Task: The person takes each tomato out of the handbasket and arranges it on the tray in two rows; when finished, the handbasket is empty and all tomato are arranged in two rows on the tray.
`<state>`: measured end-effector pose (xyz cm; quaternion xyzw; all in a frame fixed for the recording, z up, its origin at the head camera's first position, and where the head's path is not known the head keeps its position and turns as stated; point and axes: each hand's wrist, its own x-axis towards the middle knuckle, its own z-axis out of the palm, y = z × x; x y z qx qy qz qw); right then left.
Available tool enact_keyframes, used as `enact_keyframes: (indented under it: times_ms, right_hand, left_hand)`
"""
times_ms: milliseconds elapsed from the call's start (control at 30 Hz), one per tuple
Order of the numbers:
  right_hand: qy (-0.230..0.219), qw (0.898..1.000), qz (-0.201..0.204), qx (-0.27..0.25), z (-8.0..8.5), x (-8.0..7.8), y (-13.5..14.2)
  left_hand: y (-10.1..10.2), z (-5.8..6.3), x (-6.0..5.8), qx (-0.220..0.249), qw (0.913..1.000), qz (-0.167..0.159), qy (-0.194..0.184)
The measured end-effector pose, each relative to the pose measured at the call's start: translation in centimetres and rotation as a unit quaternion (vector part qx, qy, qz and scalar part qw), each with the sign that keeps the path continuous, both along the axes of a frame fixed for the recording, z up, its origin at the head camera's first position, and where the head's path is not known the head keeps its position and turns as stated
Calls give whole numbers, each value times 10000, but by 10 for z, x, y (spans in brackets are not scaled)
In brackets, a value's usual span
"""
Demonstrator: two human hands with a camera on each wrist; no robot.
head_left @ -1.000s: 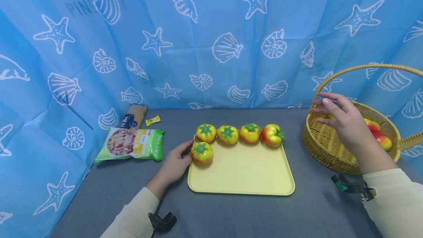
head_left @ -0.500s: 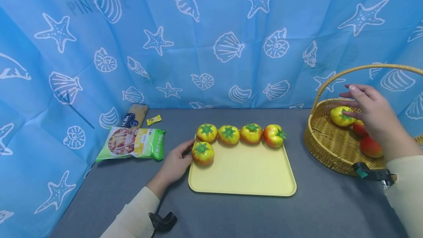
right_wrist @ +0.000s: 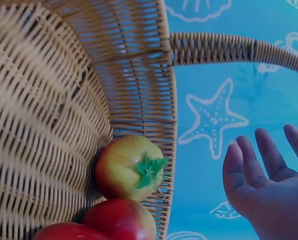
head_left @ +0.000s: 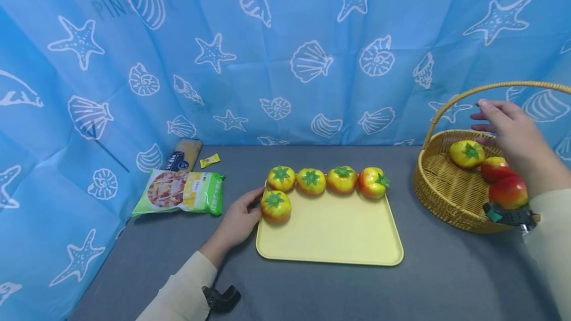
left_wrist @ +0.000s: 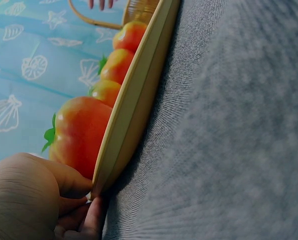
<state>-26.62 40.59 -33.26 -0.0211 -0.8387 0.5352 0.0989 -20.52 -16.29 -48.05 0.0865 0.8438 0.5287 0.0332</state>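
My left hand (head_left: 241,216) pinches the left rim of a pale yellow tray (head_left: 339,234), thumb on the rim and fingers below it in the left wrist view. Beside the thumb sits a yellow-orange tomato-like fruit (head_left: 275,206) with a green leafy top. Several more such fruits (head_left: 311,181) line the tray's far edge. My right hand (head_left: 519,135), fingers loosely extended and holding nothing, hovers above a wicker basket (head_left: 439,207). Inside the basket are a yellow fruit with a green top (right_wrist: 130,167) and two red-yellow fruits (right_wrist: 120,220), partly cut off in the right wrist view.
A green snack bag (head_left: 180,192) lies left of the tray, with a brown packet (head_left: 187,152) and a small yellow wrapper (head_left: 209,161) behind it. The basket's tall handle (head_left: 499,84) arches near my right hand. A blue shell-print curtain (head_left: 267,63) hangs behind the grey table.
My right hand has moved right and slightly up over the basket, uncovering the fruits inside. My left hand stays at the tray's rim, and the fruits on the tray keep their places.
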Motion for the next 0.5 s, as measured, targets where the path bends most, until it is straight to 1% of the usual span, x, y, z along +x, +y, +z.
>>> enact_keyframes:
  times_ms: [133,367,500]
  right_hand:
    - [-72,9995,-246,156,-2,-6,-1]
    - [-2,9998,-196,-81,-21,-13,5]
    - [94,9993,-334,-110,-28,-17,7]
  left_hand:
    - [-1,1,0,-62,10000,15,25]
    - [-1,-1,-1,-119,9999,-15,67]
    - [-1,0,-1,-89,9999,-11,137]
